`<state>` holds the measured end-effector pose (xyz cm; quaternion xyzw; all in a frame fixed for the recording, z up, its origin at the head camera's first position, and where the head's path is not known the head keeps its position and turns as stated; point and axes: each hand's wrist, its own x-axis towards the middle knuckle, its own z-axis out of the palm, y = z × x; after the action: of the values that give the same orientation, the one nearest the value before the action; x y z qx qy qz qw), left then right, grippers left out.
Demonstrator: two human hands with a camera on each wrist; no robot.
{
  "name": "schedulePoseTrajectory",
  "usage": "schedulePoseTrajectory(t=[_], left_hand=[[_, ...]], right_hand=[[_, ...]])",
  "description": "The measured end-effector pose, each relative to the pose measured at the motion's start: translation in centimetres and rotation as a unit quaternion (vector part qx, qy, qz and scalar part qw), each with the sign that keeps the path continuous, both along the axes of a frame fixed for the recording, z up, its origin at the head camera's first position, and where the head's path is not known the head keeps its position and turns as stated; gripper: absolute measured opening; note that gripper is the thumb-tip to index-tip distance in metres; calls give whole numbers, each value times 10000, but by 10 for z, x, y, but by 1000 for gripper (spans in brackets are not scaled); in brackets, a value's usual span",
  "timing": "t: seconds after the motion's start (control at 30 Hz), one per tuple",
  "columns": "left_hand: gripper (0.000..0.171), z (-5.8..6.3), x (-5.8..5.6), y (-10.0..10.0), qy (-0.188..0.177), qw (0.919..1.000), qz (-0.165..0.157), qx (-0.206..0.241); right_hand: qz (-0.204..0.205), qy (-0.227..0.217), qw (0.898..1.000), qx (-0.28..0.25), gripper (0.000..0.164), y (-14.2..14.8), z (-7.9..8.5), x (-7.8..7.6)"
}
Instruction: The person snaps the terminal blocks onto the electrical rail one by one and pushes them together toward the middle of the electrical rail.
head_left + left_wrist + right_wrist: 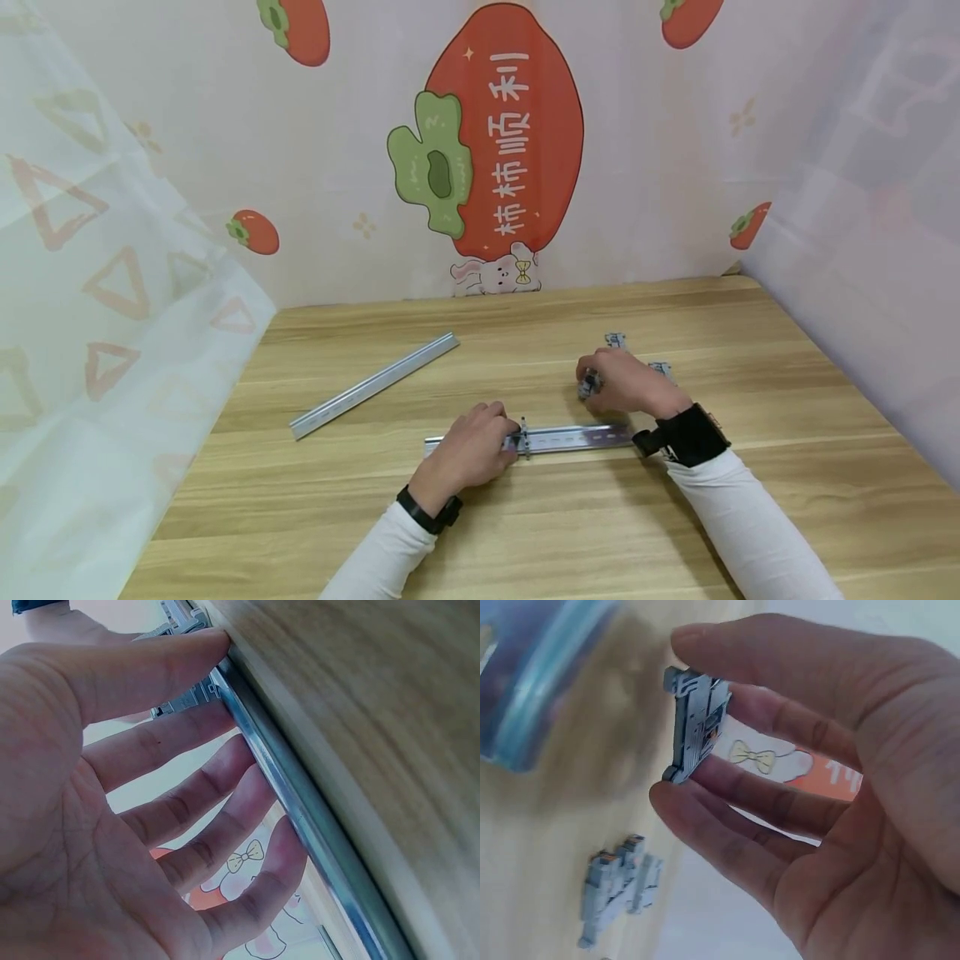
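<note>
A slotted metal DIN rail (pixel 570 439) lies crosswise on the table in front of the person. The left hand (pixel 471 448) grips it near its middle, thumb on the near edge and fingertips along the far edge in the left wrist view. Grey DIN-rail terminal blocks (pixel 187 699) sit on the rail at the thumb and index finger, partly hidden by them. Above the table, beyond the rail's right part, the right hand (pixel 628 382) pinches another grey terminal block (pixel 697 720) between thumb and fingertips.
Two more pieces lie beyond the right hand: one grey terminal block (pixel 615 340) farther back and another terminal block (pixel 660 369) partly behind the hand. A second DIN rail (pixel 375 385) lies diagonally at the left. Printed curtains (pixel 637 167) hang behind and beside the wooden table (pixel 547 533).
</note>
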<state>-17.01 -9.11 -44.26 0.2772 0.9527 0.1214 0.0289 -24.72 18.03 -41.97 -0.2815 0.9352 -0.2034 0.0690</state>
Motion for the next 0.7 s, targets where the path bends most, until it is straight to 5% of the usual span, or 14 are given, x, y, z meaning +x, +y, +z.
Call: schedulePoseTrajectory(t=[0.27, 0.7], left_hand=[[21, 1, 0, 0, -31, 10000, 16, 4], [22, 0, -1, 0, -80, 10000, 21, -39]], right_hand=[[641, 196, 9903, -1217, 32, 1, 16, 4], [881, -552, 9652, -2400, 34, -9, 26, 18]])
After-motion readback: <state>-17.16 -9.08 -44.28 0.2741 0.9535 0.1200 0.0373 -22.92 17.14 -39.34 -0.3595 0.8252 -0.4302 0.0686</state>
